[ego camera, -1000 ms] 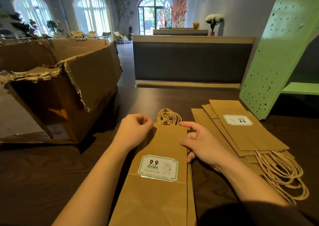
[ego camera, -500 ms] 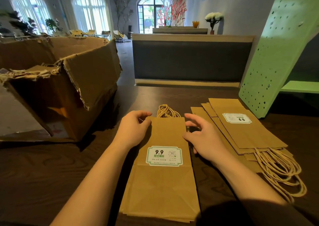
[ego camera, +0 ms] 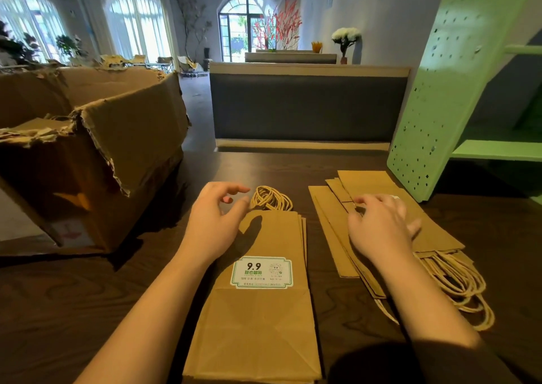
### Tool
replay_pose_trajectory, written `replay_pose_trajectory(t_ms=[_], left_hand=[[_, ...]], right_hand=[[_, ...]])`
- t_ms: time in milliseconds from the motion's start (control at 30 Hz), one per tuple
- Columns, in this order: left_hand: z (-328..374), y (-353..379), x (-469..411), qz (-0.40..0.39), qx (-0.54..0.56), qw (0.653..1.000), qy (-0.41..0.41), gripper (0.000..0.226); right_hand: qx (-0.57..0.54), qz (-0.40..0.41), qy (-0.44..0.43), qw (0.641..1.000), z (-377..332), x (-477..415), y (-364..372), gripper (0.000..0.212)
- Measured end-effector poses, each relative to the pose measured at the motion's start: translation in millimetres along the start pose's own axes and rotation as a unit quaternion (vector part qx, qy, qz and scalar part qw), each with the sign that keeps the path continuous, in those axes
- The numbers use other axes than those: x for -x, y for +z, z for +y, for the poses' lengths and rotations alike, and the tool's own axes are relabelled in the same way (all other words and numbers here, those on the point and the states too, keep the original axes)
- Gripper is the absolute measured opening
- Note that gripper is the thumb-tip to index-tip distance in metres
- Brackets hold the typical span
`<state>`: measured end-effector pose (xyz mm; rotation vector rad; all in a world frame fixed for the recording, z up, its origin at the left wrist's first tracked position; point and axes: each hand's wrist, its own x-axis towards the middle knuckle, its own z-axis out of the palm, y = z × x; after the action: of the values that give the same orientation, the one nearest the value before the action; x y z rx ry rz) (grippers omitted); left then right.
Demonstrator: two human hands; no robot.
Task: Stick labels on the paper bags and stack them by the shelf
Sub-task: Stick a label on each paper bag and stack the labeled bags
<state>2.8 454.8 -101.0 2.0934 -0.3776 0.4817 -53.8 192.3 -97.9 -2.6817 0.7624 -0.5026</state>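
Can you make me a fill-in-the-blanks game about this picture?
The label on the middle bag shows the number ____.
The right hand is over the pile of bags next to the ____ shelf.
The torn cardboard box sits on the person's ____ side.
Missing words: 9.9; green; left.

Café or shop interior, arched windows [ego camera: 137, 23], grey counter [ego camera: 308, 105], flower vases [ego camera: 346, 39], folding chairs [ego camera: 164, 62], green pegboard shelf [ego camera: 457, 90], torn cardboard carton [ego camera: 96, 149].
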Motion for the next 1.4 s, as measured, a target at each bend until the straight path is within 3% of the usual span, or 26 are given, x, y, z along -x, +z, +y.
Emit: replay_pose_trajectory(t_ms=[133, 267, 600, 833, 1000, 1067, 1167, 1300, 1333, 1400], left_hand=[[11, -1, 7, -0.043, 0.06, 0.997, 0.024, 0.01], [17, 1, 13, -0.1, 0.086, 0.99, 0.044, 0.014], [13, 2, 13, -0.108, 0.09, 0.989, 0.045, 0.014], [16, 3, 13, -0.139, 0.08, 0.986, 0.034, 0.016], [12, 5, 14, -0.205, 0.033, 0.978, 0.021, 0.018], [12, 6, 14, -0.215, 0.025, 0.976, 0.01, 0.018], [13, 6, 14, -0.225, 0.026, 0.974, -0.005, 0.017], [16, 5, 15, -0.231, 0.02, 0.973, -0.01, 0.017], [16, 4, 15, -0.23, 0.02, 0.973, -0.012, 0.017], [17, 3, 15, -0.228, 0.033, 0.973, -0.014, 0.018]], right_hand=[[0.034, -0.091, 0.073, 0.993, 18, -14, 0, 0.047], [0.111, -0.155, 0.072, 0.979, 16, -14, 2, 0.058], [0.208, -0.236, 0.061, 0.947, -9, -7, 1, 0.094], [0.244, -0.213, -0.041, 0.945, -1, -1, -20, 0.082], [0.27, -0.215, -0.033, 0.938, -16, 5, -9, 0.07], [0.273, -0.194, -0.04, 0.941, -18, 8, -11, 0.065], [0.239, -0.117, -0.047, 0.963, -13, 9, -16, 0.038], [0.029, 0.071, -0.034, 0.996, -5, 4, -20, 0.036], [-0.057, 0.146, -0.059, 0.986, -4, 5, -21, 0.036], [-0.228, 0.25, -0.152, 0.928, -5, 8, -22, 0.034]])
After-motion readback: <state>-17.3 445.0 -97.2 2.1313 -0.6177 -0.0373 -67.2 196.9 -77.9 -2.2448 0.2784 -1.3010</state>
